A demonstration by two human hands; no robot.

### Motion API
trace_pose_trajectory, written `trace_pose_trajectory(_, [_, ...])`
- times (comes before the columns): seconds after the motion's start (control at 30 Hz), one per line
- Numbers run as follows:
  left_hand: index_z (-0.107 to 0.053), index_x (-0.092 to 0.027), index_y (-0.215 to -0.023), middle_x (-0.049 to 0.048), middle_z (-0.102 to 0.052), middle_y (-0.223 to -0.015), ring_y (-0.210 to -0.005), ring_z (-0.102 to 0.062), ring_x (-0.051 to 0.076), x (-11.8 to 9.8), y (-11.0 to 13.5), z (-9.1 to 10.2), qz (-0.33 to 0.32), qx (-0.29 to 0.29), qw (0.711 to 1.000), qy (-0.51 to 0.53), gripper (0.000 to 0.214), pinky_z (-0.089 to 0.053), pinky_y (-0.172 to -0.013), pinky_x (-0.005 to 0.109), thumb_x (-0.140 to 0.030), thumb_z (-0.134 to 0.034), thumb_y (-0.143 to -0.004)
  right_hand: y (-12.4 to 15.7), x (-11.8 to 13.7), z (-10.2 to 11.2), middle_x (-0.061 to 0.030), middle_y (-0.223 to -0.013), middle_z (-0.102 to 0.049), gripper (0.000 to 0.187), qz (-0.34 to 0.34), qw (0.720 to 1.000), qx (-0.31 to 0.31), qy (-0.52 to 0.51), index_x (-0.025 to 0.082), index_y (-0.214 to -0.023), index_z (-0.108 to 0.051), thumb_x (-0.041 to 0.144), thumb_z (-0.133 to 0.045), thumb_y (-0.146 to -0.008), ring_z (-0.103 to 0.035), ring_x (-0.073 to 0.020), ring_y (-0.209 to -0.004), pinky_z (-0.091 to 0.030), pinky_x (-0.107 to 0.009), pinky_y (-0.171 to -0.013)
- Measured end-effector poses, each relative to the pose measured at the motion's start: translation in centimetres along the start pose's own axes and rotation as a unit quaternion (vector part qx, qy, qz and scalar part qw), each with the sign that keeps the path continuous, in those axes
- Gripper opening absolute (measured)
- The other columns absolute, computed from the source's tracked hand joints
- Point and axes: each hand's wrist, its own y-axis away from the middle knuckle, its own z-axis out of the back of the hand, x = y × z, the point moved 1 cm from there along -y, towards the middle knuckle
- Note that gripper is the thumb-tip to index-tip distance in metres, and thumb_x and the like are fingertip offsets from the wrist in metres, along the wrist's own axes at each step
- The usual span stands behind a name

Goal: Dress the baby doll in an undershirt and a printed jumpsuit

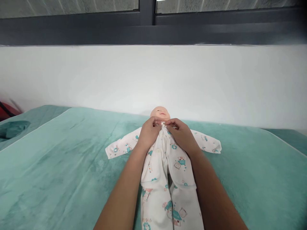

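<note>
both our left hand (149, 132) and right hand (181, 134) have fingers (154, 120) pinched shut on the sleepsuit (168, 179) at its neck, on the doll (160, 113) lying mid-way across the bed (59, 159), so we judge it best to hold both edges level and press squarely.

Two bare forearms are seen, one at near left and one at near right, uncovered to the near edge. The left hand (148, 132) and the right hand (182, 134) are likewise left bare.
</note>
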Motion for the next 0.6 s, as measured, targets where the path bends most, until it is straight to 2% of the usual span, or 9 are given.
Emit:
trace_pose_trajectory(0.27, [-0.071, -0.019, -0.09, 0.0088, -0.067, -0.11, -0.103, -0.062, 0.022, 0.34, -0.29, -0.27, -0.029, -0.043, 0.994, -0.092, 0.023, -0.045, -0.098, 0.036, -0.013, -0.05, -0.082, -0.02, 0.08, -0.03, 0.0001, -0.091, -0.066, 0.019, -0.013, 1.0, 0.001, 0.009, 0.025, -0.091, -0.067, 0.027, -0.054, -0.077, -0.056, -0.0176, -0.079, -0.042, -0.033, -0.076])
trace_pose_trajectory(0.6, [-0.07, -0.018, -0.088, 0.009, -0.064, -0.108, -0.103, -0.062, 0.021, 0.22, -0.15, -0.39, -0.039, -0.056, 0.989, -0.129, 0.026, -0.045, -0.098, 0.035, -0.011, -0.046, -0.082, 0.07, 0.19, 0.1, 0.0005, -0.088, -0.066, 0.017, -0.002, 1.0, 0.013, -0.02, 0.024, -0.088, -0.068, 0.026, -0.056, -0.077, -0.057, -0.017, -0.08, -0.041, -0.032, -0.077])
